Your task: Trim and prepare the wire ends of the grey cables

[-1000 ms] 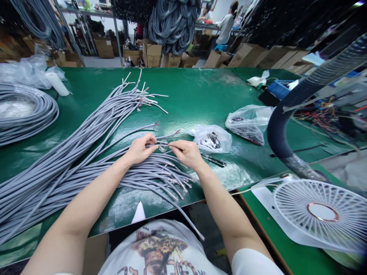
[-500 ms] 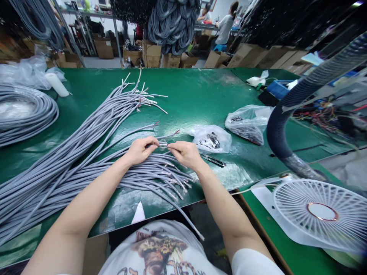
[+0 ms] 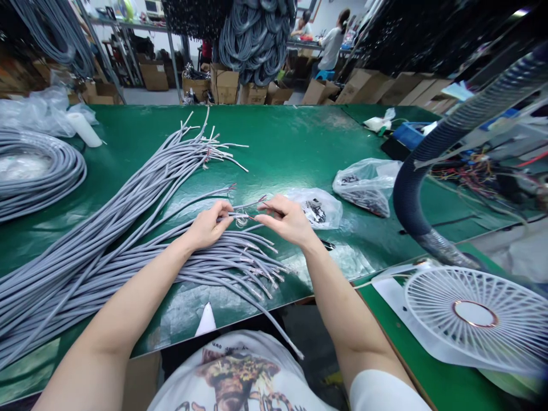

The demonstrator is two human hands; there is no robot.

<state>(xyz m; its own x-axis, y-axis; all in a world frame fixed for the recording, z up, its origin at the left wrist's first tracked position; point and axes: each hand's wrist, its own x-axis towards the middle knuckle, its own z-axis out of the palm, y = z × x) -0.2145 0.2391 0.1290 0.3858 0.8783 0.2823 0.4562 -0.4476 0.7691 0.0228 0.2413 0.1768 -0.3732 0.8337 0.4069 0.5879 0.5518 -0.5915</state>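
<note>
My left hand (image 3: pixel 210 224) is closed, thumb and fingers pinching a grey cable (image 3: pixel 237 214) close to its stripped end. Loose whitish strands (image 3: pixel 242 220) fan out just beyond those fingertips. Thin reddish wires show at the cable's tip. My right hand (image 3: pixel 287 218) is at that tip, its thumb and forefinger parted and nothing visibly gripped. Beneath and left of both hands lies a bundle of grey cables (image 3: pixel 201 257), many ends stripped. A second bundle (image 3: pixel 141 177) stretches away behind my left hand. Two single cables with bared red wires lie just beyond my hands.
Clear bags of small dark parts, one (image 3: pixel 317 210) by my right hand and another (image 3: pixel 366 185) farther right, lie on the green table (image 3: pixel 282 137). A dark-handled tool (image 3: pixel 327 245) is partly hidden. A flexible duct (image 3: pixel 411 188) and white fan (image 3: pixel 475 314) stand right. Coiled cable (image 3: pixel 64 165) lies left.
My right hand has moved slightly right and up, and its thumb and forefinger have parted from the cable end. Whitish strands now spread out there. My left hand keeps its pinch, shifted slightly left.
</note>
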